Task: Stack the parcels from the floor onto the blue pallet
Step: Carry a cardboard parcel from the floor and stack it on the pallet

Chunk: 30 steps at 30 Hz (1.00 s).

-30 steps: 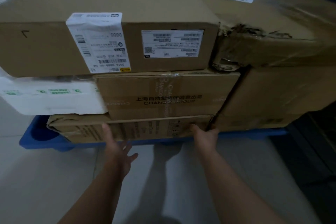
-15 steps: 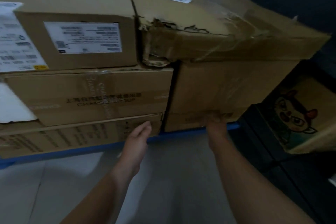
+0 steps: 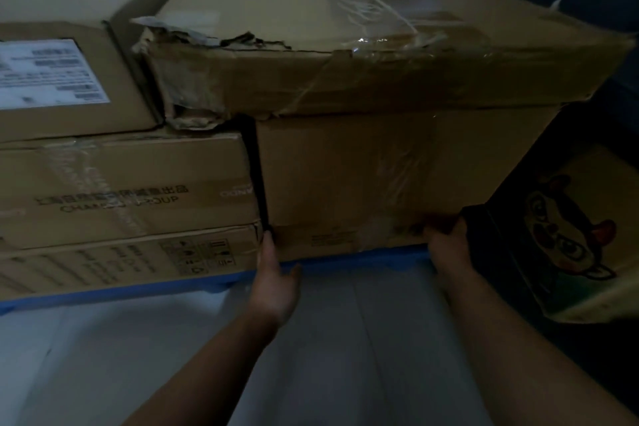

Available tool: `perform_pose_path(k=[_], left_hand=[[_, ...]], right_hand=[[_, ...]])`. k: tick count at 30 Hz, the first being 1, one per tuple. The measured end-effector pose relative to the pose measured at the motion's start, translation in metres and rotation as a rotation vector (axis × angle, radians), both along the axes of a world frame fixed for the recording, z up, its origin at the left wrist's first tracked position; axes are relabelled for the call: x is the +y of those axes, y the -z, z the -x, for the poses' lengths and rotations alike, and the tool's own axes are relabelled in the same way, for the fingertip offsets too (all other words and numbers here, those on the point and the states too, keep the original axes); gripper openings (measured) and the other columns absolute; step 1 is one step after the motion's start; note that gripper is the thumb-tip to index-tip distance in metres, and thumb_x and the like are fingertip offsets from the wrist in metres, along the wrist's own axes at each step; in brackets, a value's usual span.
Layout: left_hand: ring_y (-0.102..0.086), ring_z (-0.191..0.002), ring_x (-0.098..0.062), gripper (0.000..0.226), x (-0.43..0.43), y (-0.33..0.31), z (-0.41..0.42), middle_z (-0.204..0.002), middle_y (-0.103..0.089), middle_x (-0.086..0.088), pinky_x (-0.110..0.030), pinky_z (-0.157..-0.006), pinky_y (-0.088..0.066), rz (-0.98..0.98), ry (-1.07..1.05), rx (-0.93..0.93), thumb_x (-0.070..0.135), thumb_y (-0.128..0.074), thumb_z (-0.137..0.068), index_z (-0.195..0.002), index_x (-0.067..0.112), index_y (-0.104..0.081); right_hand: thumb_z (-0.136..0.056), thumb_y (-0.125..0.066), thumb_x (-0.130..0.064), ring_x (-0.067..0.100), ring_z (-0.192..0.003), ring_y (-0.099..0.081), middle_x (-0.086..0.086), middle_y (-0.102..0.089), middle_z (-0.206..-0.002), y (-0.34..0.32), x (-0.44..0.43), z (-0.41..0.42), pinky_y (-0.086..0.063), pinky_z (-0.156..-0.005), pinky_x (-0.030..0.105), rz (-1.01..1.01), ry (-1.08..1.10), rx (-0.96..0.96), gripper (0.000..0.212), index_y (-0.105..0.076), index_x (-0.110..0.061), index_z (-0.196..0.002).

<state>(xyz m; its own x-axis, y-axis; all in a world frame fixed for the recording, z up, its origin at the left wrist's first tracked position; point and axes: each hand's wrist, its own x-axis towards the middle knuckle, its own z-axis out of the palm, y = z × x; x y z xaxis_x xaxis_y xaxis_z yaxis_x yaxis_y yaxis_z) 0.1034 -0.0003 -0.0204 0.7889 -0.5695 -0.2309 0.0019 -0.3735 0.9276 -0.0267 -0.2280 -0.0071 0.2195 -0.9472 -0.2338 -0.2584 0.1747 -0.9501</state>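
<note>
The blue pallet [image 3: 349, 258] carries stacked cardboard parcels. On its right side stands a large brown parcel [image 3: 380, 176] with a torn, taped parcel [image 3: 345, 45] on top. My left hand [image 3: 276, 273] reaches with straight fingers into the dark gap at the large parcel's lower left edge, thumb spread. My right hand [image 3: 449, 242] grips the same parcel's lower right corner, fingers curled round the edge. To the left, a flat bottom parcel [image 3: 121, 263], a printed parcel [image 3: 121, 190] and a labelled parcel [image 3: 69, 79] lie stacked.
A box with a cartoon animal [image 3: 570, 235] leans close beside my right hand, in a dark area to the right. Pale tiled floor [image 3: 328, 339] lies in front of the pallet. Dark furniture stands behind the stack.
The view has swung right and closer. My left hand moved from the flat parcel's front to the gap beside the large parcel. My right hand slid right to that parcel's corner.
</note>
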Motion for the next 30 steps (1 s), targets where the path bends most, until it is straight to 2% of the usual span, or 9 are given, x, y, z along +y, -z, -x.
perform_pose_path(k=[8, 12, 14, 16, 18, 20, 23, 27, 30], left_hand=[[-0.037, -0.135, -0.012, 0.077, 0.003, 0.001, -0.005, -0.15, -0.036, 0.008, -0.037, -0.114, -0.03, 0.059, -0.046, 0.165, -0.005, -0.051, -0.091, -0.152, 0.026, -0.016], [-0.037, -0.133, -0.013, 0.063, 0.011, -0.013, 0.005, -0.143, -0.037, 0.013, -0.03, -0.111, -0.028, 0.034, -0.034, 0.167, 0.003, -0.048, -0.096, -0.15, 0.024, -0.024], [-0.046, -0.124, -0.017, 0.047, 0.021, -0.024, 0.01, -0.137, -0.048, 0.002, -0.028, -0.103, -0.033, 0.063, -0.158, 0.124, 0.008, -0.05, -0.097, -0.143, 0.014, -0.039], [-0.051, -0.11, -0.021, 0.038, 0.031, -0.038, 0.009, -0.127, -0.055, -0.008, -0.031, -0.094, -0.038, 0.093, -0.342, 0.112, 0.017, -0.057, -0.094, -0.13, 0.01, -0.047], [-0.05, -0.112, -0.024, 0.047, 0.044, -0.047, -0.005, -0.125, -0.051, -0.01, -0.033, -0.092, -0.04, 0.126, -0.498, 0.09, 0.023, -0.063, -0.09, -0.129, 0.01, -0.042], [-0.044, -0.125, -0.025, 0.07, 0.057, -0.051, -0.024, -0.139, -0.041, -0.01, -0.035, -0.1, -0.038, 0.153, -0.589, 0.067, 0.03, -0.069, -0.085, -0.14, 0.014, -0.03], [-0.027, -0.141, -0.029, 0.099, 0.073, -0.059, -0.042, -0.158, -0.016, -0.009, -0.045, -0.113, -0.028, 0.135, -0.613, 0.019, 0.038, -0.072, -0.08, -0.152, 0.022, -0.006], [-0.017, -0.145, -0.03, 0.101, 0.085, -0.068, -0.049, -0.16, -0.006, -0.007, -0.045, -0.116, -0.02, 0.123, -0.576, -0.029, 0.038, -0.07, -0.083, -0.154, 0.019, 0.0], [-0.012, -0.146, -0.028, 0.101, 0.088, -0.067, -0.051, -0.161, -0.003, -0.006, -0.043, -0.116, -0.016, 0.136, -0.55, -0.012, 0.037, -0.068, -0.085, -0.154, 0.019, 0.003]], right_hand=[[-0.095, -0.04, 0.006, 0.024, -0.131, -0.039, 0.006, -0.039, -0.143, 0.01, -0.002, 0.0, -0.028, -0.1, 0.023, -0.013, -0.009, 0.001, 0.063, -0.019, -0.012, -0.152], [-0.096, -0.045, -0.002, 0.032, -0.13, -0.043, 0.01, -0.041, -0.145, 0.006, -0.002, 0.006, -0.035, -0.11, 0.04, -0.061, 0.046, 0.012, 0.058, -0.026, -0.013, -0.15], [-0.094, -0.045, 0.002, 0.032, -0.133, -0.04, 0.013, -0.036, -0.15, -0.005, 0.001, 0.009, -0.033, -0.112, 0.039, -0.035, 0.204, 0.004, 0.061, -0.023, -0.009, -0.15], [-0.089, -0.041, 0.011, 0.025, -0.143, -0.025, 0.009, -0.018, -0.159, -0.019, 0.001, 0.012, -0.021, -0.118, 0.035, 0.045, 0.289, -0.092, 0.076, -0.01, -0.015, -0.154], [-0.086, -0.036, 0.014, 0.02, -0.146, -0.017, 0.003, -0.008, -0.161, -0.037, -0.002, 0.011, -0.013, -0.12, 0.038, 0.135, 0.254, -0.128, 0.086, -0.002, -0.024, -0.154], [-0.086, -0.038, 0.011, 0.018, -0.142, -0.023, 0.0, -0.014, -0.16, -0.053, -0.007, 0.01, -0.018, -0.119, 0.038, 0.166, 0.173, -0.122, 0.088, -0.003, -0.032, -0.154], [-0.085, -0.041, 0.011, 0.02, -0.135, -0.032, 0.002, -0.026, -0.155, -0.073, -0.007, 0.005, -0.023, -0.114, 0.033, 0.181, 0.12, -0.132, 0.086, -0.009, -0.029, -0.154], [-0.085, -0.042, 0.013, 0.024, -0.136, -0.033, 0.007, -0.028, -0.154, -0.08, -0.005, 0.001, -0.023, -0.105, 0.026, 0.144, 0.141, -0.146, 0.084, -0.011, -0.022, -0.154], [-0.086, -0.043, 0.013, 0.025, -0.137, -0.032, 0.008, -0.026, -0.155, -0.081, -0.005, 0.004, -0.024, -0.103, 0.027, 0.111, 0.115, -0.097, 0.085, -0.008, -0.022, -0.155]])
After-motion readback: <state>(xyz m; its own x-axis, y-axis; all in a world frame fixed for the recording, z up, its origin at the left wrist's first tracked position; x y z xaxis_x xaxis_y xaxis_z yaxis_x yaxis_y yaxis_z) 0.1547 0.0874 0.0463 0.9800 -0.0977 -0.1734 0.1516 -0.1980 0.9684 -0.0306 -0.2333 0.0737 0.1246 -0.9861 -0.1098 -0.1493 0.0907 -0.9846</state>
